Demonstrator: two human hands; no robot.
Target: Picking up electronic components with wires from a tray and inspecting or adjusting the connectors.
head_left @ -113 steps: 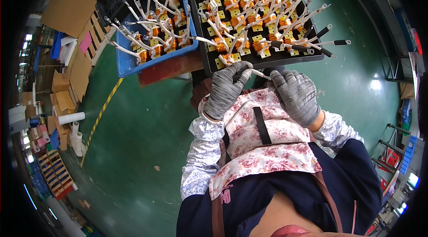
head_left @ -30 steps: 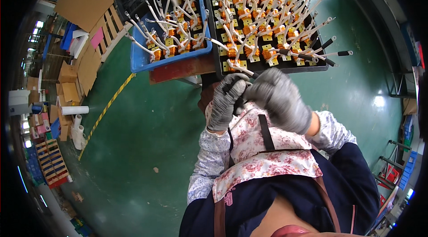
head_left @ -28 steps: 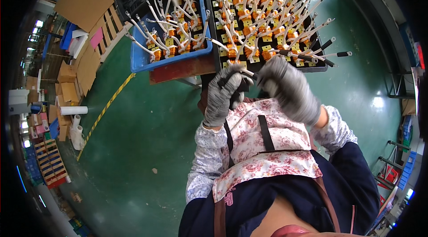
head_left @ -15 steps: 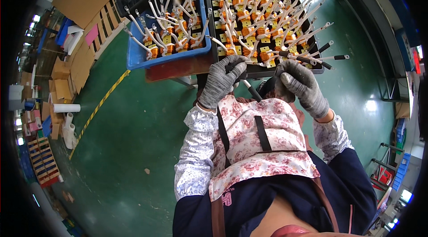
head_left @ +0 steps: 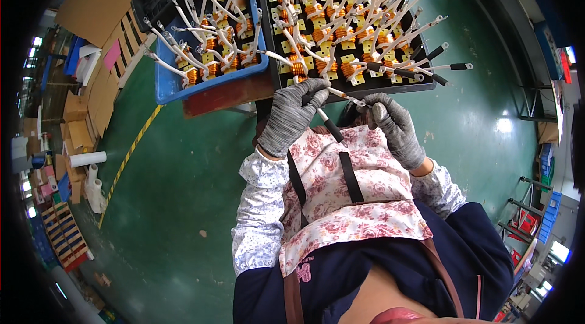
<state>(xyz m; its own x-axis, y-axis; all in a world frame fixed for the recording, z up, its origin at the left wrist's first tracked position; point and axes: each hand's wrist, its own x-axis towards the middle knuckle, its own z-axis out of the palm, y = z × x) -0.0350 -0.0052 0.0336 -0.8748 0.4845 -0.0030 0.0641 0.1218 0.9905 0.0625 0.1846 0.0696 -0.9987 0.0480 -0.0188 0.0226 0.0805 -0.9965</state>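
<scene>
My gloved left hand (head_left: 294, 111) is closed on white cable leads at the front edge of a black tray (head_left: 402, 88). One lead, with a black sleeve (head_left: 333, 130) on its end, points down toward my apron. Another white lead (head_left: 339, 92) reaches rightward from my fingers and ends in a bare metal ring terminal (head_left: 359, 103). Beside that terminal, my gloved right hand (head_left: 393, 126) has its fingertips pinched together; what they hold, if anything, I cannot make out. Copper-wound coils (head_left: 297, 66) with white leads fill the tray, and several leads at its right wear black sleeves (head_left: 408, 73).
Left of the black tray, a blue bin (head_left: 213, 82) holds more coils with upright leads. A reddish-brown board (head_left: 228, 100) shows under it. Yellow-and-black tape (head_left: 131, 153) runs along the green floor at left, near cardboard boxes (head_left: 76, 120). Metal frames (head_left: 487, 25) stand at right.
The tray and bin have shifted slightly left and up in view. My right hand has lowered a little, and the ring terminal now shows clearly between my hands. My left hand keeps its grip.
</scene>
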